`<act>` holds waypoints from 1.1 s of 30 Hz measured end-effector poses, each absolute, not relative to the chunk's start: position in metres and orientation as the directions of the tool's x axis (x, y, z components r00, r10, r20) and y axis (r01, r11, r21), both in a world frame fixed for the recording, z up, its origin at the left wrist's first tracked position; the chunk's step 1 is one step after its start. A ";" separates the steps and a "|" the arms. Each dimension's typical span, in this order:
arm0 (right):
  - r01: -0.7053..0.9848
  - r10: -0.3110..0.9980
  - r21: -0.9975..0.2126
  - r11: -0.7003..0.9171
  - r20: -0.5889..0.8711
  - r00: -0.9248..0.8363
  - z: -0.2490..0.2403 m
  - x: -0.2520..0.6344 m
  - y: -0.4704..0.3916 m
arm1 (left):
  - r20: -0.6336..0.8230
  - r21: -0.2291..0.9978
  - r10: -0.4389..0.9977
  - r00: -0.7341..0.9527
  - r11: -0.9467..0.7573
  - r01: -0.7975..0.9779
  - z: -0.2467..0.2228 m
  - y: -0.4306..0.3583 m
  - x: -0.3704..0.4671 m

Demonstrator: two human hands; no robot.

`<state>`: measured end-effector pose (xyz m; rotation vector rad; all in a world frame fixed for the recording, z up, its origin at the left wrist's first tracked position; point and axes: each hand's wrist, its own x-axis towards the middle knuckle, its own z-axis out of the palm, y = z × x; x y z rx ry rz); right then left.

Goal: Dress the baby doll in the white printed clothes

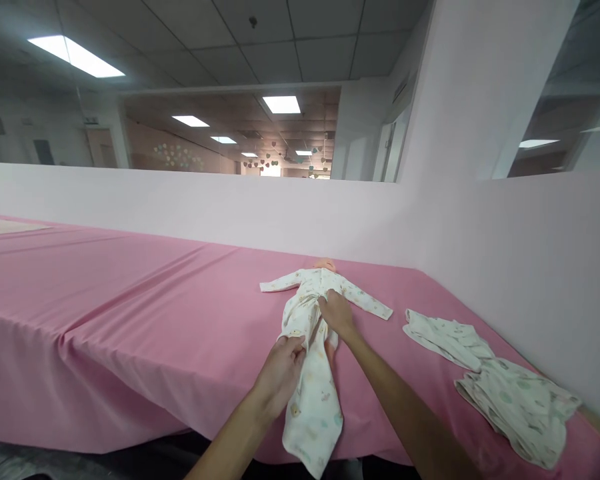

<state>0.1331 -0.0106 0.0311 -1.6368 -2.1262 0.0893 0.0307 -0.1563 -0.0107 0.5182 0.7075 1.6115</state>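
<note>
Left hand (280, 373): fingers closed, pinching the printed baby romper (313, 347) at its leg edge. Right hand (336, 312): curled, pressing on the romper's waist, grip unclear. Romper: worn by a doll (325, 265) lying on the pink tablecloth (130, 313), head toward 12 o'clock. Spare garments (500, 387): heaped at 3 o'clock, well apart.

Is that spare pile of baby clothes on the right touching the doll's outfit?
Apart. The head view shows bare pink sheet between the spare clothes and the outstretched sleeve of the doll's sleepsuit.
</note>
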 end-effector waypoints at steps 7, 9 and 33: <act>0.912 0.928 -0.300 0.281 0.326 -0.179 0.025 0.123 -0.004 | 0.078 0.949 0.964 -0.253 -0.150 -0.278 -0.022 -0.159 0.033; 0.906 0.924 -0.292 0.305 0.319 -0.209 0.021 0.124 -0.006 | 0.180 0.982 0.934 -0.308 -0.188 0.003 -0.026 -0.157 0.027; 0.669 0.890 -0.590 0.453 0.337 -0.306 -0.006 0.166 -0.071 | 0.528 0.677 0.785 -0.325 -0.158 0.718 -0.051 -0.135 0.009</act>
